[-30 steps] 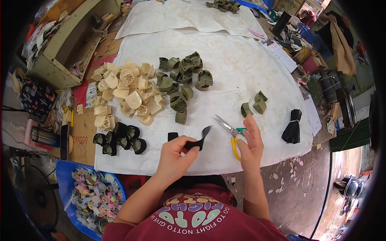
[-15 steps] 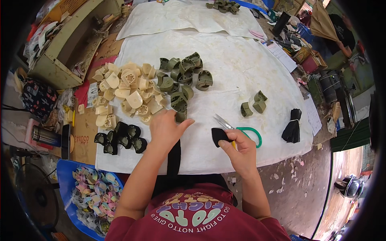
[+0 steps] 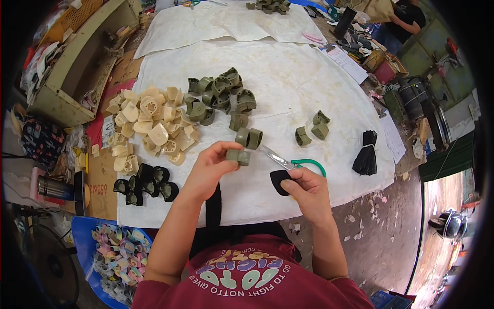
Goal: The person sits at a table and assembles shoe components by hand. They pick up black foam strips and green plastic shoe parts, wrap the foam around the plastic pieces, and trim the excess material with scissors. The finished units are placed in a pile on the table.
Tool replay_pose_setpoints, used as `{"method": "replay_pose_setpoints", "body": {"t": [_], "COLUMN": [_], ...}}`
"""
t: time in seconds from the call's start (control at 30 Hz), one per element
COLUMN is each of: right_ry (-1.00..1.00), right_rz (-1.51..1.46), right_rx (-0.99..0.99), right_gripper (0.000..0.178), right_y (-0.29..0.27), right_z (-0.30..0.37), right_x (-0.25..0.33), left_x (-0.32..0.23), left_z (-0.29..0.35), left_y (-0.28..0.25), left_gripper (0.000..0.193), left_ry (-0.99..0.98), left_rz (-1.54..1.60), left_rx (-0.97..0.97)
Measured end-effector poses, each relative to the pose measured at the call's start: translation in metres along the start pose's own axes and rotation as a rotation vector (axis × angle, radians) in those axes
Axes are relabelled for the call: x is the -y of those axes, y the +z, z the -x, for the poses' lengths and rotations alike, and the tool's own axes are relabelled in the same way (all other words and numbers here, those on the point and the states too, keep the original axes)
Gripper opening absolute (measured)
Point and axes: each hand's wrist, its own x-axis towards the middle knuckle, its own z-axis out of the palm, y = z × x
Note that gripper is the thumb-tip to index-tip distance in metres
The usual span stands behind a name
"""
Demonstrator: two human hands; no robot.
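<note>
An olive-green shoe heel [image 3: 239,157] is pinched between the thumb and fingers of my left hand [image 3: 210,169], raised over the white cloth [image 3: 288,82]. My right hand [image 3: 307,193] grips a black curved-edged piece of material [image 3: 279,182] between thumb and fingers. Scissors [image 3: 278,155] with a green handle loop extend behind that hand, blades pointing toward the heels; whether the fingers also hold them is hidden. Two more olive heels [image 3: 249,138] sit just beyond my left hand. Below its wrist, a black strip [image 3: 213,208] hangs over the table's near edge.
Beige heels [image 3: 154,121] are heaped at left, beside a cluster of olive heels [image 3: 221,90]. Black heels [image 3: 146,183] lie nearer me. A tied black bundle [image 3: 366,153] rests at right. On the floor, a blue bin [image 3: 85,237] holds colourful pieces. Another person [image 3: 406,23] is at far right.
My left hand has picked up an olive heel from the near end of the cluster and drawn it toward me. My right hand keeps the black piece. The whole view has shifted slightly.
</note>
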Motion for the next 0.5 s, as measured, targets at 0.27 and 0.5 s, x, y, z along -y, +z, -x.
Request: {"method": "replay_pose_setpoints", "body": {"t": [0.27, 0.5], "right_ry": [-0.232, 0.057], "right_rz": [0.257, 0.189], "right_rx": [0.261, 0.344], "right_gripper": [0.013, 0.037], "right_y": [0.041, 0.058], "right_z": [-0.018, -0.019], "right_x": [0.017, 0.041], "left_x": [-0.005, -0.004], "left_z": [0.055, 0.07], "left_y": [0.008, 0.014], "left_gripper": [0.034, 0.038], "left_ry": [-0.05, 0.065], "left_rz": [0.111, 0.07], "left_rx": [-0.219, -0.162]}}
